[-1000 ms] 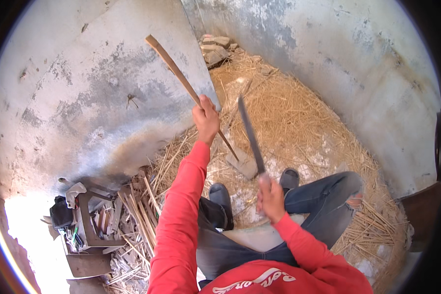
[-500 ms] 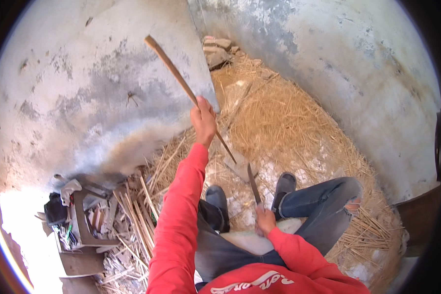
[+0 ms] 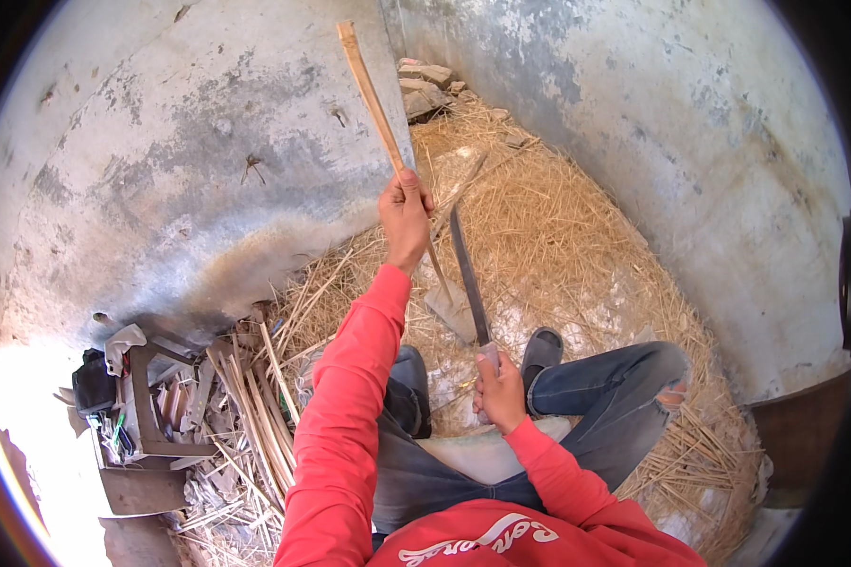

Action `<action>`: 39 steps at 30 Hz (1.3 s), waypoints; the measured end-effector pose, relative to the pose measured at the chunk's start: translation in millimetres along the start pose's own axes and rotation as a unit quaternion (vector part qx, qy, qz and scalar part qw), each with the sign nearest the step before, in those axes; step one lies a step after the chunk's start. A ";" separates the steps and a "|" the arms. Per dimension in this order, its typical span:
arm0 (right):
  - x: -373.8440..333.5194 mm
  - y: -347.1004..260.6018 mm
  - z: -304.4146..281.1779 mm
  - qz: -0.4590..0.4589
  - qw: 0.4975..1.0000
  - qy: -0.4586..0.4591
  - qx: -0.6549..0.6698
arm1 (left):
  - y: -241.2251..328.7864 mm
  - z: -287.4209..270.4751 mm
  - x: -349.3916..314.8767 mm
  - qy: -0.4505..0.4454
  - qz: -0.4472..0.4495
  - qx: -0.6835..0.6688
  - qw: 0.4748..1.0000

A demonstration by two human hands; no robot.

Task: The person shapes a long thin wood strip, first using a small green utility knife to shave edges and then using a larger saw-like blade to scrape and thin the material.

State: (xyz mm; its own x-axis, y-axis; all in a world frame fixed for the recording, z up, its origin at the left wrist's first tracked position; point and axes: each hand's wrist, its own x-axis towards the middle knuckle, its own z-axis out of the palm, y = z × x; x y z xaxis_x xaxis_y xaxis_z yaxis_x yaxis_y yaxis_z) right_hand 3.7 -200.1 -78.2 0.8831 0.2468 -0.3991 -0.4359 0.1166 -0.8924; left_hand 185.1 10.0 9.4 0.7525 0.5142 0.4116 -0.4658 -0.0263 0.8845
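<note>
Knife (image 3: 467, 269) raised, stick (image 3: 373, 96) swung steeper since earlier frame | our left hand (image 3: 407, 217): fingers wrapped round stick, mid-length | our right hand (image 3: 501, 389): fingers gripping knife | we read stick axis upper-left to lower-right, low end at block (image 3: 456, 323); blade right of it, apart

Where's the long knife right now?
Head view, just right of centre: the knife is in the right hand, blade pointing up-frame against the straw, right of the wooden strip in the left hand.
</note>
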 end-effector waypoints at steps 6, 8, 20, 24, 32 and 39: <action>10.3 21.5 -4.1 0.053 0.998 -0.028 -0.008 | -14.7 4.8 1.1 0.013 0.009 -0.013 1.000; 19.9 -14.3 -5.9 0.020 1.000 -0.015 -0.005 | -19.7 3.7 -0.2 0.017 0.011 -0.064 0.998; 9.7 30.8 -4.6 -0.046 0.996 0.002 -0.075 | -27.5 10.4 -4.2 0.163 0.109 0.083 0.977; 6.7 -28.1 -7.4 -0.009 0.999 0.033 0.020 | -26.8 -10.4 1.6 0.191 0.066 0.087 0.976; 9.8 -9.2 -5.1 -0.290 0.949 0.099 -0.071 | -26.4 14.5 -4.8 0.186 0.098 0.142 0.967; -1.6 -13.5 -31.0 -0.010 0.995 0.053 -0.088 | -21.0 12.0 -12.9 0.146 0.084 0.078 0.983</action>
State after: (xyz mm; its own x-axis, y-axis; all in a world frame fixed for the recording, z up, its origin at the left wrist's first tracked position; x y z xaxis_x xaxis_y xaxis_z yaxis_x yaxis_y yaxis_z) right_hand 13.6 -231.9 -72.1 0.9084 0.1432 -0.3929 -0.3894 -0.0529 -0.9196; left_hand 190.8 -6.4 -11.9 0.4945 0.7152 0.4940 -0.4771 -0.2517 0.8420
